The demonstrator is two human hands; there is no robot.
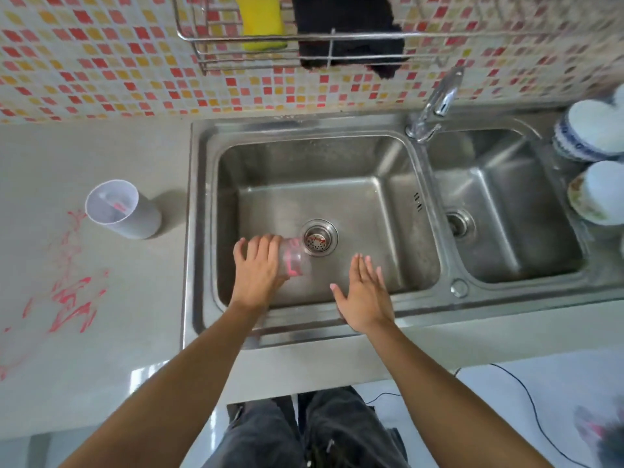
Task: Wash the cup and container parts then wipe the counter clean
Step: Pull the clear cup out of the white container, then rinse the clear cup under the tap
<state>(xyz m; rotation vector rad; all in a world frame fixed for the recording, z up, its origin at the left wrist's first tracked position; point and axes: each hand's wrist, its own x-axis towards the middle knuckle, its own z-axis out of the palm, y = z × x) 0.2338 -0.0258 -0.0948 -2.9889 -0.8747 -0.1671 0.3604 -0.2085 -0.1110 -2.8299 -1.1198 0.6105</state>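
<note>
My left hand grips a clear plastic cup with red residue inside, tipped on its side over the left sink basin, its mouth toward the drain strainer. Red bits lie in the strainer. My right hand hovers over the basin's front part with straight, spread fingers and holds nothing. A translucent white container with a little red inside stands upright on the grey counter left of the sink. Red smears streak the counter in front of the container.
A chrome faucet stands between the two basins; no water is visible. Stacked bowls sit at the far right beside the right basin. A wire rack on the tiled wall holds a yellow sponge and a black cloth.
</note>
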